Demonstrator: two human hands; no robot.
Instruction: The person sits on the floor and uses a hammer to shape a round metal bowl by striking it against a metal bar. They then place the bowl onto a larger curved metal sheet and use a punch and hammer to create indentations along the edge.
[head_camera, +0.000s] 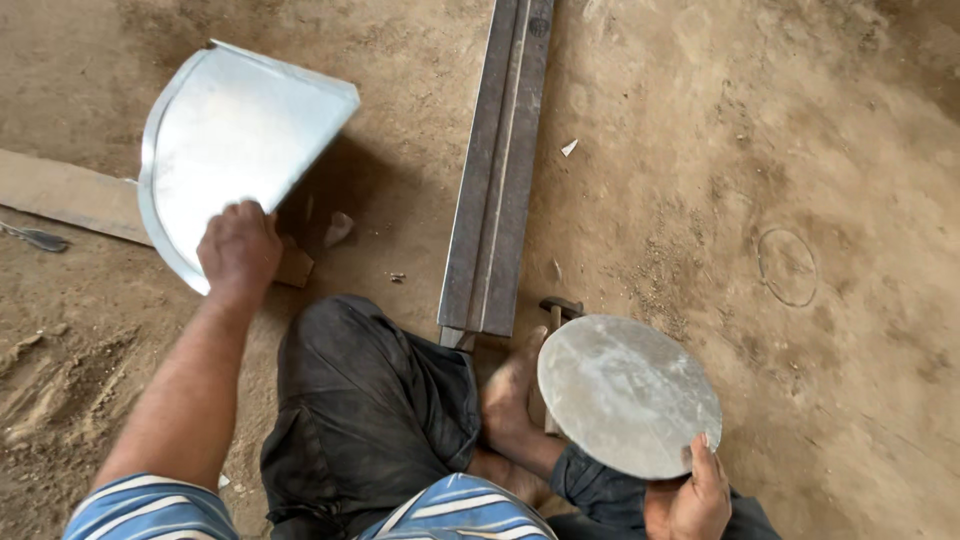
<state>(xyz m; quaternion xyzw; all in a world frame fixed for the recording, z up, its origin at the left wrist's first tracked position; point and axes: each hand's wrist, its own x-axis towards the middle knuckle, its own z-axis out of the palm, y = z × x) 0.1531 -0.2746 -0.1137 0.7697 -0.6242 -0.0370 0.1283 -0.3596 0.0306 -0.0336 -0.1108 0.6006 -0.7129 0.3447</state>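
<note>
My left hand (238, 248) grips the near edge of a curved, shiny sheet-metal piece (230, 140), holding it tilted above the dirt floor at the upper left. My right hand (700, 490) holds a flat round metal disc (628, 393) by its lower right rim, near my knee. I sit on the ground, with a dark trouser leg (370, 410) and a bare foot (512, 392) between the two hands.
A long steel angle bar (497, 170) runs from the top centre down to my foot. A hammer (560, 308) lies partly under the disc. A wooden plank (70, 195) and a small metal tool (35, 238) lie at the left. A circular mark (787, 267) shows in the dirt.
</note>
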